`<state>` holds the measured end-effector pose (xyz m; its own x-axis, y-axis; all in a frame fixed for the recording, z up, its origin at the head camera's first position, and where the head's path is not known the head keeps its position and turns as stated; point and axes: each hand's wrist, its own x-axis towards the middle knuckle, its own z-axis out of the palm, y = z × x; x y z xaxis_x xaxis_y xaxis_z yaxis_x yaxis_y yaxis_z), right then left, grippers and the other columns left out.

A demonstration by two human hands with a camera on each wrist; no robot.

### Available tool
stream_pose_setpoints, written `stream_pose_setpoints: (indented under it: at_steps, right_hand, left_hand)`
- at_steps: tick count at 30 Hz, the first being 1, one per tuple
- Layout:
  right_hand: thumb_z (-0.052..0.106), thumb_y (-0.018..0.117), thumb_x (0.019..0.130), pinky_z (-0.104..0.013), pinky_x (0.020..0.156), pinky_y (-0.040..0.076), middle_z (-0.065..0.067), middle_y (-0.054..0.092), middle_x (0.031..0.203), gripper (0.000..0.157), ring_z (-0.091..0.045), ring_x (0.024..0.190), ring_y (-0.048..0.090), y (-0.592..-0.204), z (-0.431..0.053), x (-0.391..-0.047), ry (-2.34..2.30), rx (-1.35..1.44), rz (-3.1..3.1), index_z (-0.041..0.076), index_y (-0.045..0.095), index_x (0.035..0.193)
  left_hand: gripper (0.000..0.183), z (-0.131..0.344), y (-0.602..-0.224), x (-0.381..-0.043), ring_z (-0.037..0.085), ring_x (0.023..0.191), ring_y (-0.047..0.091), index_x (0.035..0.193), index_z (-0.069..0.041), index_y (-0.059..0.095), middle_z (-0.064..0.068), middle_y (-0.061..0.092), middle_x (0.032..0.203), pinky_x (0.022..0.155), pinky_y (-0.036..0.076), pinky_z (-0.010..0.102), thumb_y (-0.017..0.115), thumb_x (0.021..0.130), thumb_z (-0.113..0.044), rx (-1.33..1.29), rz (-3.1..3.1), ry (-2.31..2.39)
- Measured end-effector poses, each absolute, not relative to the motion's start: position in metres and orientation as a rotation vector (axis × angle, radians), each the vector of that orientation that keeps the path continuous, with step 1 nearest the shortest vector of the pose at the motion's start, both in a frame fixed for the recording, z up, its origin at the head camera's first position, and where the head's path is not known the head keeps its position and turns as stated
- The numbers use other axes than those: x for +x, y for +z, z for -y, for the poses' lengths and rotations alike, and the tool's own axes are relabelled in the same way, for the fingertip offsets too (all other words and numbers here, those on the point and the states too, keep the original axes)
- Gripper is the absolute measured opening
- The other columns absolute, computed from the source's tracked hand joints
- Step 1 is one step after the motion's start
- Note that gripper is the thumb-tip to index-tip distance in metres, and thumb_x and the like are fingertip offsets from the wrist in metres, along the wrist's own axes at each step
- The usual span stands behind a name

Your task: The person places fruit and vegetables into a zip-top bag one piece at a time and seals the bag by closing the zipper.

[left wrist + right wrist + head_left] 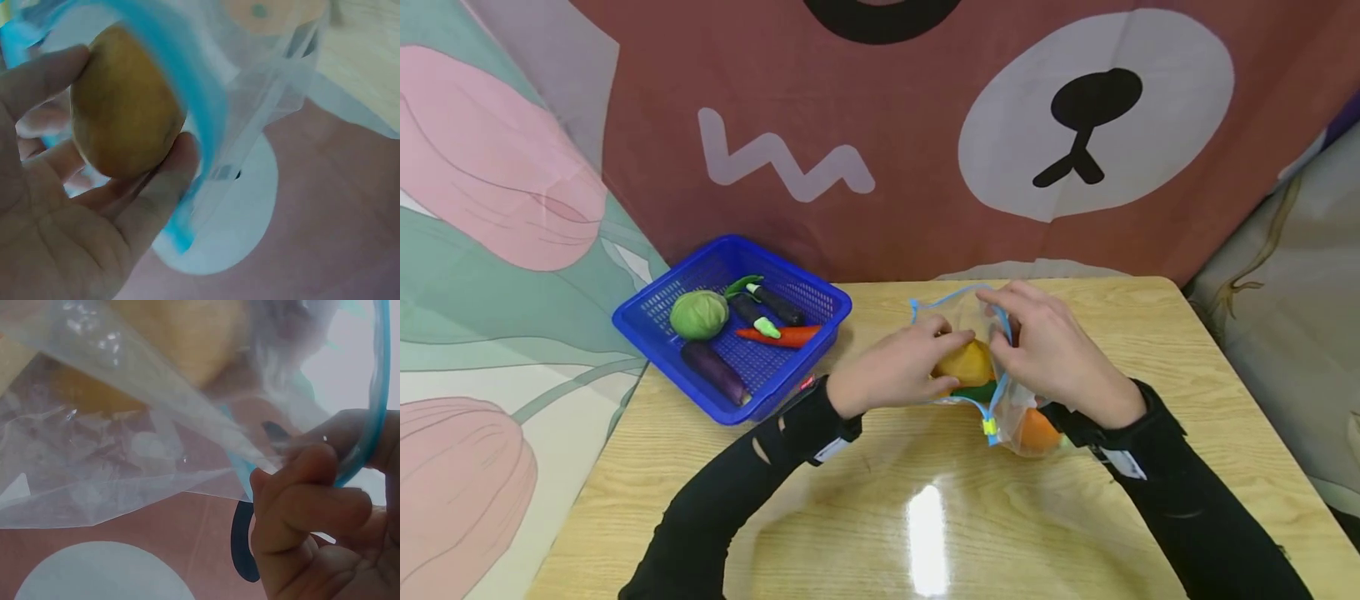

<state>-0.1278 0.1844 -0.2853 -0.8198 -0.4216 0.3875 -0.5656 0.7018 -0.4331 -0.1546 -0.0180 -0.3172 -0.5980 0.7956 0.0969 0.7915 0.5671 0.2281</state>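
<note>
My left hand (898, 364) holds a yellow mango (967, 364) at the mouth of a clear zip bag (1013, 400) with a blue zip edge. In the left wrist view, thumb and fingers curl round the mango (125, 106), and the blue edge (209, 119) passes close beside it. The bag's edge is pinched by my right hand (1056, 346); the right wrist view shows its fingertips (312, 465) on the clear film by the blue strip. Under the mango shows something dark green (976, 393). An orange round item (1037, 432) sits low in the bag.
To the left, a blue plastic basket (658, 367) holds a green cabbage (699, 315), a long purple eggplant (715, 372), small dark eggplants (778, 305), a green pepper (745, 284) and a carrot (790, 337). A yellow slider (990, 427) sits on the bag's zip. Printed cloth hangs behind the wooden table (850, 533).
</note>
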Motion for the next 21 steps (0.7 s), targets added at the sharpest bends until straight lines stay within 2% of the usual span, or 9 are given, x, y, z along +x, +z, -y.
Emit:
stream_pose_setpoints:
  at_steps: [6, 14, 21]
  right_hand:
    - [-0.004, 0.058, 0.08, -0.025, 0.048, 0.037, -0.005, 0.054, 0.09, 0.042, -0.011, 0.058, 0.041, -0.285, -0.183, -0.128, 0.802, 0.816, 2.66, -0.003, 0.059, 0.122]
    - [-0.001, 0.059, 0.083, -0.025, 0.047, 0.035, -0.005, 0.055, 0.088, 0.038, -0.01, 0.056, 0.039, -0.286, -0.183, -0.127, 0.785, 0.835, 2.633, -0.003, 0.06, 0.122]
    - [-0.002, 0.06, 0.081, -0.025, 0.048, 0.036, -0.003, 0.053, 0.086, 0.04, -0.01, 0.056, 0.04, -0.286, -0.184, -0.126, 0.808, 0.816, 2.624, -0.004, 0.06, 0.122]
  left_hand:
    - [0.051, 0.005, -0.325, -0.162, 0.014, 0.071, 0.052, 0.134, -0.015, 0.051, 0.004, 0.052, 0.099, 0.061, 0.045, 0.027, 0.061, 0.091, -0.041, 1.354, -2.741, 0.156]
    - [0.05, -0.013, -0.329, -0.17, 0.013, 0.062, 0.048, 0.133, -0.019, 0.053, 0.004, 0.049, 0.094, 0.053, 0.039, 0.023, 0.061, 0.09, -0.044, 1.326, -2.729, 0.162]
    - [0.043, -0.017, -0.337, -0.174, 0.014, 0.068, 0.053, 0.129, -0.013, 0.054, 0.008, 0.05, 0.103, 0.057, 0.043, 0.022, 0.066, 0.09, -0.026, 1.349, -2.754, 0.239]
